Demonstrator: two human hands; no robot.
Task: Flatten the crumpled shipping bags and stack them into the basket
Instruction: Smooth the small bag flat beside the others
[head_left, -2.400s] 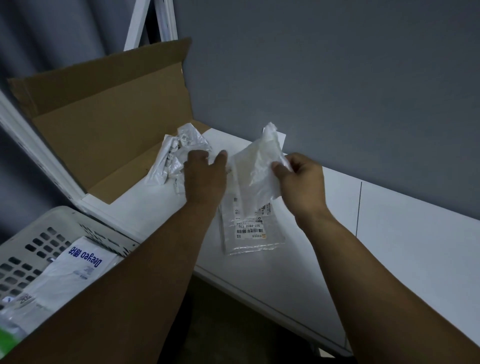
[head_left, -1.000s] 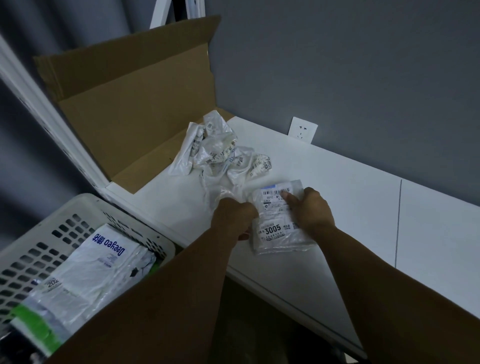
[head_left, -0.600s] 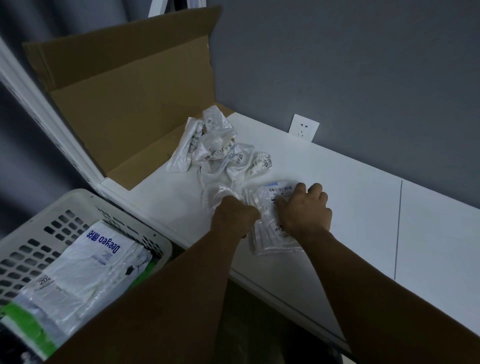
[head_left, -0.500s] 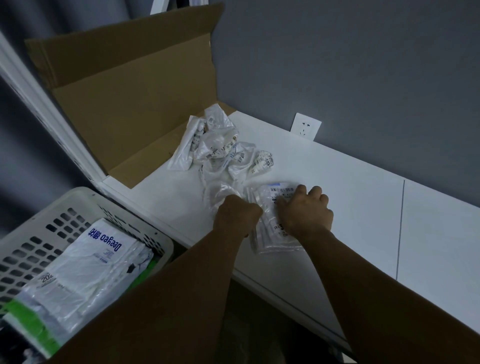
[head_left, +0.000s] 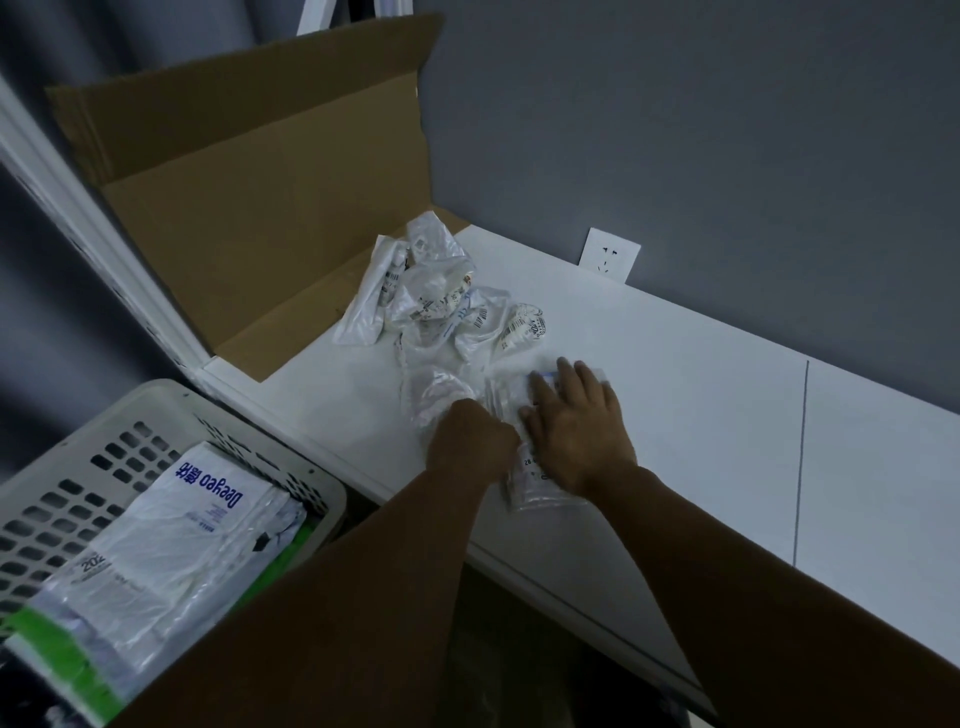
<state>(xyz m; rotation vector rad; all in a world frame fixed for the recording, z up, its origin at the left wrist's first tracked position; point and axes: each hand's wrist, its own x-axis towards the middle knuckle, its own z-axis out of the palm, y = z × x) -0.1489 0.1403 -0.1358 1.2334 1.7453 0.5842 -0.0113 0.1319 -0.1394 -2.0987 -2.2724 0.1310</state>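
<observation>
Crumpled shipping bags of white and clear plastic film (head_left: 436, 296) are why everything sits as it does. The big brown cardboard box (head_left: 260, 208) stands open toward me, so the bags can spill straight onto the white tabletop (head_left: 701, 441) running away from it, a hard, level surface to press on. The white perforated plastic basket (head_left: 67, 499) stands below the box's front corner, close enough to drop into. Flattened white bags (head_left: 171, 545) lie stacked in it. The crumpled heap waits just outside the box's mouth. One clear labelled bag (head_left: 540, 493) lies farther from the box, near the table's front edge, far enough from the heap to work on alone. My right hand (head_left: 576, 431) lies on it palm down, fingers straight and spread, to squeeze the air out. My left hand (head_left: 470, 441) is curled at the bag's box-side edge. I judge it grips the film to anchor it, though its fingertips are hidden.
</observation>
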